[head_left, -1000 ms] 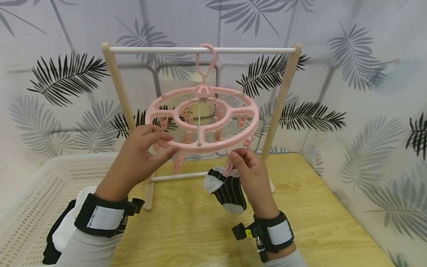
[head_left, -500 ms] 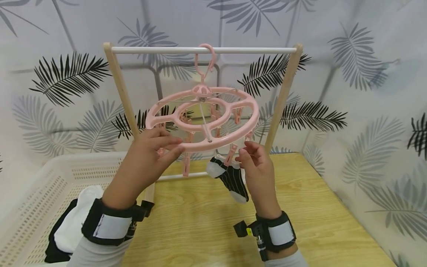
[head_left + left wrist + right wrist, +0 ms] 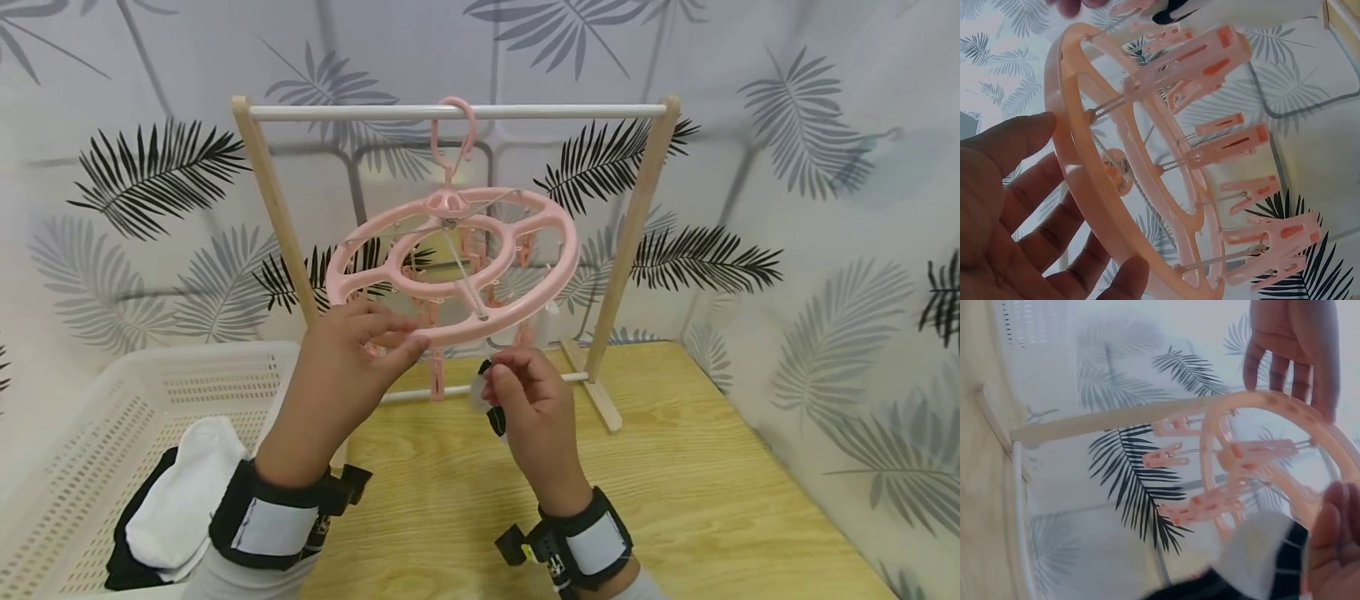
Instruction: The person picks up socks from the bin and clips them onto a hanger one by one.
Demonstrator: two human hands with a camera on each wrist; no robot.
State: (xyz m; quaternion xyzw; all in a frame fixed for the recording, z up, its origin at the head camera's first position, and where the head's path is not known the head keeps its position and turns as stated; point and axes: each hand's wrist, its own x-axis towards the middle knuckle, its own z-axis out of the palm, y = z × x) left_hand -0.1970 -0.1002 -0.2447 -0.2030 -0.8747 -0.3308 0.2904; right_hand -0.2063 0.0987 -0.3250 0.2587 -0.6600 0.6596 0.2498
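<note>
A pink round clip hanger [image 3: 517,312] hangs by its hook from the rack's white rail, its ring tilted. My left hand [image 3: 360,358] holds the near left rim, the rim between thumb and fingers; in the left wrist view the thumb [image 3: 1029,137] meets the ring's outer edge. Below the ring's front right, my right hand [image 3: 536,408] pinches a small black-and-white striped sock [image 3: 480,396], mostly hidden behind the fingers. In the right wrist view the sock [image 3: 1254,550] hangs beside the palm. A pink clothes peg [image 3: 437,375] dangles between the hands, and another peg [image 3: 523,335] shows just above the right hand.
The rack has wooden posts [image 3: 633,225] and a white top rail [image 3: 570,112], with a wooden foot [image 3: 600,400] at right. A white perforated basket [image 3: 67,450] at left contains white socks [image 3: 183,492] and a black one. Wood-grain table [image 3: 675,467] lies beneath.
My left hand has shifted right, with the ring turning and its front peg swinging right. My right hand has moved left, and the sock now sits mostly behind its fingers.
</note>
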